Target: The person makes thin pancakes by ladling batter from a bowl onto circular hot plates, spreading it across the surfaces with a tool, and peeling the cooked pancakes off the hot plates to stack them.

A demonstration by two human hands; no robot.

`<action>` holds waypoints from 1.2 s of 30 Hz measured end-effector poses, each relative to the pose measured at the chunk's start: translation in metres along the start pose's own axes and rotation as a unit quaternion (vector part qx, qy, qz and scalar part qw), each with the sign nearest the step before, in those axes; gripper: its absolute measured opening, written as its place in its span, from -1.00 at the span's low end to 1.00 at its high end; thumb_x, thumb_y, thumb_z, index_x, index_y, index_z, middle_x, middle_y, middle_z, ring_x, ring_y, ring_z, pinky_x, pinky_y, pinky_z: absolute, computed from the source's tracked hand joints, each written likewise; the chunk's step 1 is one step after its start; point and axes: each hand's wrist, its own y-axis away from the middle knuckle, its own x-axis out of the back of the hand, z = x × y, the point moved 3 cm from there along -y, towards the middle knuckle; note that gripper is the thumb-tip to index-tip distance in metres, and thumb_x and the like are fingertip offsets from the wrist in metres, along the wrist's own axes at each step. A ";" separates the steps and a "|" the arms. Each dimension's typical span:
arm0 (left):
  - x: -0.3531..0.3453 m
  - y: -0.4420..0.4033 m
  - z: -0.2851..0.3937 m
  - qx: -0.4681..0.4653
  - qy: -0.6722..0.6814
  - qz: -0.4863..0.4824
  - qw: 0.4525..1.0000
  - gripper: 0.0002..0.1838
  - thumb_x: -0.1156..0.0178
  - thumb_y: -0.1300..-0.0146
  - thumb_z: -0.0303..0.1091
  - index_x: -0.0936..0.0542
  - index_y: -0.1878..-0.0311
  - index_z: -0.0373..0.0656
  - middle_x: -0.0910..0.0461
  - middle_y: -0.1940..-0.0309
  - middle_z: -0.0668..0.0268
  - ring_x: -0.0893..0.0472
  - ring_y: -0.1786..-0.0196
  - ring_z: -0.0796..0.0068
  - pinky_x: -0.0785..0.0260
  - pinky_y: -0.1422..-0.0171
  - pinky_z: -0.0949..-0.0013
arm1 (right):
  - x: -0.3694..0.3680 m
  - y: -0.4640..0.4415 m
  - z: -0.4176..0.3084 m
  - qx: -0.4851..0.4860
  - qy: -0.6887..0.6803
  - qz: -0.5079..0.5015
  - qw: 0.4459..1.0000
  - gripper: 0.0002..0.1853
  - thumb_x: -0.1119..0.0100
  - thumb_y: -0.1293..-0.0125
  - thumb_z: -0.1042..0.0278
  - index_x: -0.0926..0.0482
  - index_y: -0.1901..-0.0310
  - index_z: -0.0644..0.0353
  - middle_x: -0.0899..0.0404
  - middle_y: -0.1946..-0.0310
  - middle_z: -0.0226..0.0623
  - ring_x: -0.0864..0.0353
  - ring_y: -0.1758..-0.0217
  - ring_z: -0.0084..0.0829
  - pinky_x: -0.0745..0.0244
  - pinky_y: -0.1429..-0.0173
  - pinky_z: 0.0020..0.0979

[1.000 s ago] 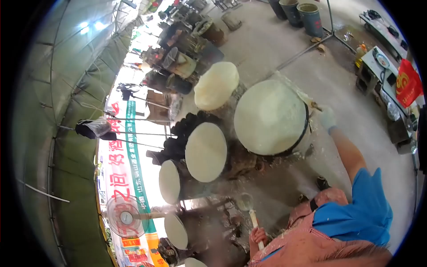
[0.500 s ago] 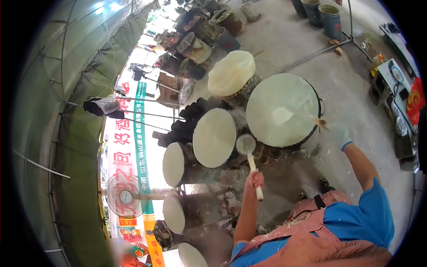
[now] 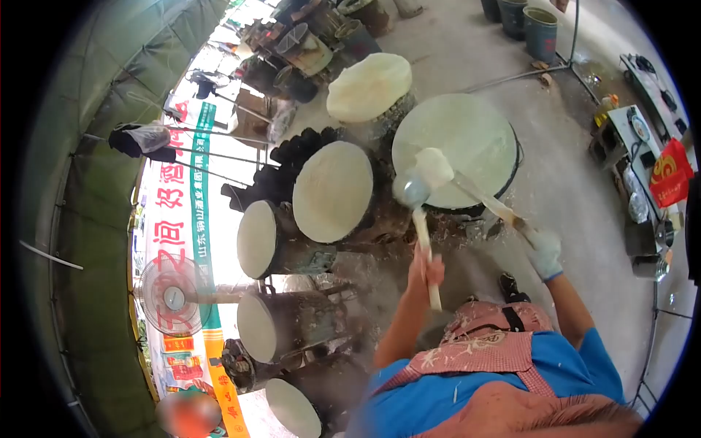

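My left hand, bare, is closed round the pale wooden handle of a round-headed ladle. The ladle's shiny head is at the near left rim of a large round tub with a pale, smooth-looking surface. In a white glove with a blue cuff, my right hand grips the worn wooden end of a long-handled scoop. The scoop's whitish, squarish end lies over the tub, right beside the ladle head. I cannot tell whether the two tools touch.
Several more drums with pale round tops stand left, including one wide drum. A mounded pale top is behind them. A fan and a banner are at far left. Buckets stand at the back; a side table is right.
The scoop's end has come left and nearer, out to the ladle head. My right hand has followed to the left. The ladle head has moved up to the tub's rim. The whole view has shifted.
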 end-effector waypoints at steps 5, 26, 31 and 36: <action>0.052 0.031 -0.002 0.123 0.218 -0.005 0.968 -0.66 -0.04 -0.40 -0.12 -0.31 -0.20 0.25 -0.18 0.61 0.43 -0.13 0.75 0.66 -0.03 0.78 0.56 | -0.021 0.004 -0.041 0.011 0.050 -0.009 0.999 -0.75 -0.22 -0.16 0.15 -0.62 0.15 0.02 -0.56 0.48 -0.29 -0.53 0.44 -0.26 -0.32 0.34 -0.24; 0.182 0.187 0.034 -0.105 0.495 0.079 0.859 -0.84 0.03 -0.44 -0.19 -0.36 0.05 -0.02 -0.12 0.63 0.46 -0.09 0.73 0.73 0.01 0.78 0.63 | -0.156 -0.192 -0.243 -0.006 -0.286 -0.269 0.920 -0.64 -0.16 -0.21 0.15 -0.61 0.18 0.32 -0.65 0.38 -0.15 -0.60 0.31 -0.35 -0.41 0.18 -0.35; 0.238 0.226 0.054 -0.145 0.529 0.101 0.830 -0.71 -0.04 -0.40 -0.19 -0.21 0.35 -0.08 -0.13 0.62 0.49 -0.10 0.73 0.76 0.02 0.77 0.64 | -0.203 -0.234 -0.356 0.064 -0.241 -0.289 0.924 -0.58 -0.14 -0.18 0.05 -0.61 0.20 0.31 -0.63 0.37 0.00 -0.63 0.25 -0.11 -0.42 0.17 -0.24; 0.311 0.266 0.110 -0.136 0.538 0.091 0.827 -0.61 -0.03 -0.40 -0.11 -0.20 0.47 -0.10 -0.12 0.68 0.50 -0.10 0.75 0.75 0.04 0.78 0.62 | -0.271 -0.249 -0.452 0.076 -0.219 -0.262 0.937 -0.57 -0.12 -0.18 0.02 -0.61 0.25 0.33 -0.60 0.38 0.08 -0.61 0.25 -0.01 -0.41 0.17 -0.17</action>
